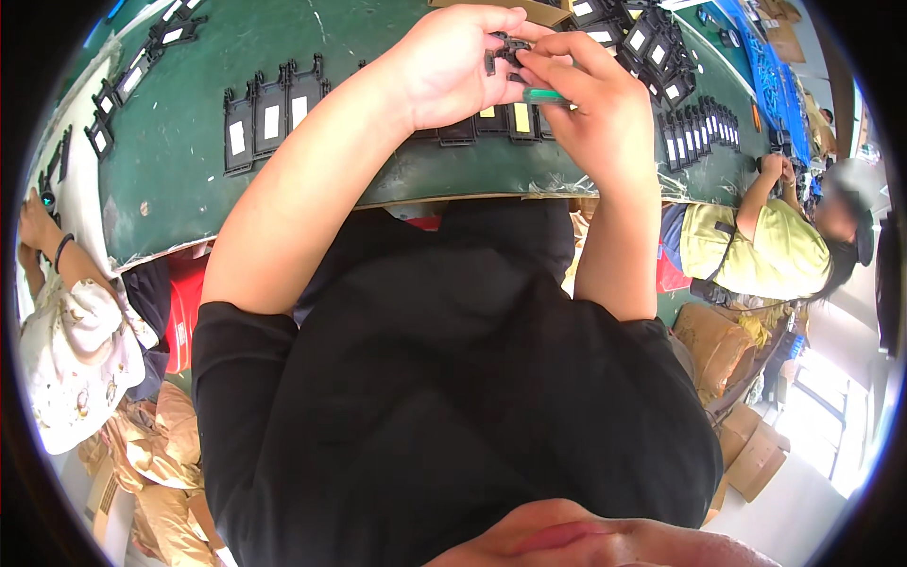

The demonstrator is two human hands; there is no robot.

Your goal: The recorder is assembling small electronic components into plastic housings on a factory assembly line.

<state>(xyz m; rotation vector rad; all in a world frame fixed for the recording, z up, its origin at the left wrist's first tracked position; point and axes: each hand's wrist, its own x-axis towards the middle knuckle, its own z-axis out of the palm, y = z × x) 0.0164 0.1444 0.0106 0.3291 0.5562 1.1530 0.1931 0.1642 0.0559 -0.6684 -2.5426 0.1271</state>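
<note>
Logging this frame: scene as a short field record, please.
Left hand: holds small black parts
Right hand: fingers at the same parts; also grips a green item
Surface: green table
Left of hands: black plates with white labels, in a row
Others: co-worker at left, co-worker at right

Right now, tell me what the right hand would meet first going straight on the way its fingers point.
The right hand would likely meet the small black parts at the left hand first; they look very close or touching, though depth is unclear.
</note>
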